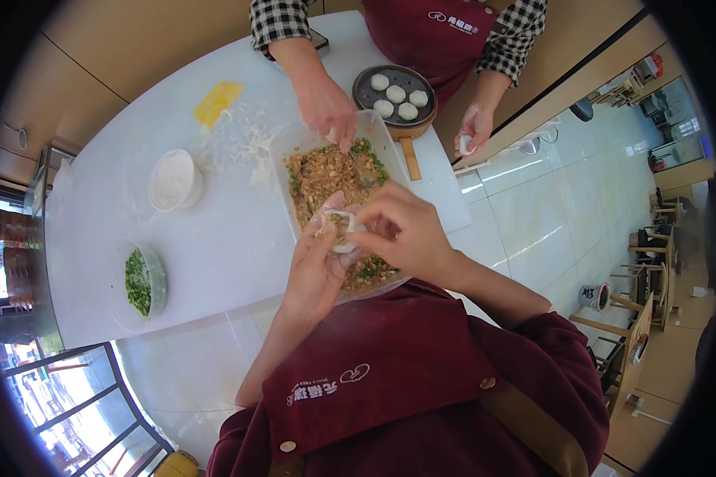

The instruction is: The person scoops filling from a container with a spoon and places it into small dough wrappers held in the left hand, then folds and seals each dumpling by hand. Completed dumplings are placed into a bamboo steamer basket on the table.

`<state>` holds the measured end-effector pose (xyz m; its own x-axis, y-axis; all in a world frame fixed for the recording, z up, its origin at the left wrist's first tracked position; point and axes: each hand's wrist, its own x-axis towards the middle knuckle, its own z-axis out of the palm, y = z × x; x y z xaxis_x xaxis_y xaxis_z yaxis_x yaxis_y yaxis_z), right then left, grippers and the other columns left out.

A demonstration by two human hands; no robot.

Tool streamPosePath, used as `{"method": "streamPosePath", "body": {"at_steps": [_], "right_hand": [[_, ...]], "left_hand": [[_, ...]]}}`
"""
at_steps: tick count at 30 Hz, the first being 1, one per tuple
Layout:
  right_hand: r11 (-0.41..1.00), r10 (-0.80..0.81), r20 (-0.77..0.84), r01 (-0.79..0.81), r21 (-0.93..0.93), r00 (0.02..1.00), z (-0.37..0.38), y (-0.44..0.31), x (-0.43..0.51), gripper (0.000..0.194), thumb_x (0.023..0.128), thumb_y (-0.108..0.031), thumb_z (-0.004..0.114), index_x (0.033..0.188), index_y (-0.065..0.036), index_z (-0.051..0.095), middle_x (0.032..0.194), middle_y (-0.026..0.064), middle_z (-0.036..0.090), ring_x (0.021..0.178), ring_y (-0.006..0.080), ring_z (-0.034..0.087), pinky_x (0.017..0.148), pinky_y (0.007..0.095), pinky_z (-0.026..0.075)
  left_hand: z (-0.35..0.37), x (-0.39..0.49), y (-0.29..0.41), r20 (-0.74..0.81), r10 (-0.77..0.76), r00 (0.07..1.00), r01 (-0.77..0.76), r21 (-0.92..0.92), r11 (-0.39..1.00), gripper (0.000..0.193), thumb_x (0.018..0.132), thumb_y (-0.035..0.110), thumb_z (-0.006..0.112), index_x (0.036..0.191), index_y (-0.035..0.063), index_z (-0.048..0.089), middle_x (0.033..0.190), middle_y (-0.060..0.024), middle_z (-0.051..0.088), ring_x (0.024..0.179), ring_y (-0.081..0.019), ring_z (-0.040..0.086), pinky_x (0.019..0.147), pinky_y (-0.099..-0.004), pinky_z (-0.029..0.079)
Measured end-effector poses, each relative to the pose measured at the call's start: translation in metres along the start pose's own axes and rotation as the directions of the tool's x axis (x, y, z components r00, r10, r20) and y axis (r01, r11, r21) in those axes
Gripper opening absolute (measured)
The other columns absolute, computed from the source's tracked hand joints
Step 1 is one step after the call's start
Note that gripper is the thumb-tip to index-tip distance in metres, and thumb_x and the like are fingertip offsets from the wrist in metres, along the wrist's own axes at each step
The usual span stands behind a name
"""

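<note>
A white dough wrapper with brown and green filling rests in my left hand, cupped under and around it. The fingers of my right hand pinch the wrapper's right edge. Both hands are above a clear plastic tub of brown minced filling with chopped greens along its sides. Across the tub, a co-worker's hand holds a metal utensil dipped into the filling. That person's other hand holds a small white piece of dough.
Several white dumplings sit in a round steamer with a wooden handle. On the white table are a bowl of white flour, a clear bowl of chopped greens, a yellow scraper and scattered flour.
</note>
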<state>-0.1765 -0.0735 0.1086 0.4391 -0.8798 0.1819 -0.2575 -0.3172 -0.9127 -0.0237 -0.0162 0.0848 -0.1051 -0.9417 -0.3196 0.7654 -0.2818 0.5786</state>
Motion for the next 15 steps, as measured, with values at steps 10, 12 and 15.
{"method": "streamPosePath", "body": {"at_steps": [10, 12, 15], "right_hand": [[0.997, -0.072, 0.151, 0.073, 0.002, 0.986, -0.009, 0.005, 0.004, 0.016, 0.075, -0.006, 0.072, 0.089, -0.005, 0.064, 0.084, 0.0040, 0.055, 0.064, 0.0115, 0.052, 0.057, 0.0252, 0.043], [0.995, -0.094, 0.160, 0.091, 0.027, 0.983, -0.009, 0.005, 0.004, 0.015, 0.075, -0.006, 0.073, 0.088, -0.004, 0.064, 0.085, 0.0039, 0.054, 0.063, 0.0112, 0.051, 0.057, 0.0250, 0.043], [0.997, -0.015, 0.155, 0.003, 0.077, 0.988, -0.010, 0.007, 0.005, 0.013, 0.076, -0.007, 0.072, 0.086, -0.004, 0.065, 0.085, 0.0037, 0.054, 0.063, 0.0115, 0.051, 0.057, 0.0254, 0.042]], "left_hand": [[-0.001, 0.001, 0.000, -0.019, 0.038, 0.999, -0.034, 0.180, 0.983, 0.038, 0.096, 0.004, 0.039, 0.133, -0.0024, 0.039, 0.123, -0.0131, 0.052, 0.105, -0.0197, 0.059, 0.087, -0.0328, 0.053], [-0.002, 0.001, 0.001, -0.024, 0.028, 0.999, -0.022, 0.221, 0.975, 0.038, 0.094, 0.002, 0.040, 0.131, -0.0038, 0.041, 0.122, -0.0140, 0.053, 0.104, -0.0201, 0.060, 0.088, -0.0340, 0.053], [-0.005, 0.001, 0.005, 0.054, -0.010, 0.999, 0.004, 0.106, 0.994, 0.040, 0.090, 0.000, 0.041, 0.129, -0.0059, 0.042, 0.122, -0.0143, 0.053, 0.104, -0.0204, 0.060, 0.088, -0.0352, 0.053]]}}
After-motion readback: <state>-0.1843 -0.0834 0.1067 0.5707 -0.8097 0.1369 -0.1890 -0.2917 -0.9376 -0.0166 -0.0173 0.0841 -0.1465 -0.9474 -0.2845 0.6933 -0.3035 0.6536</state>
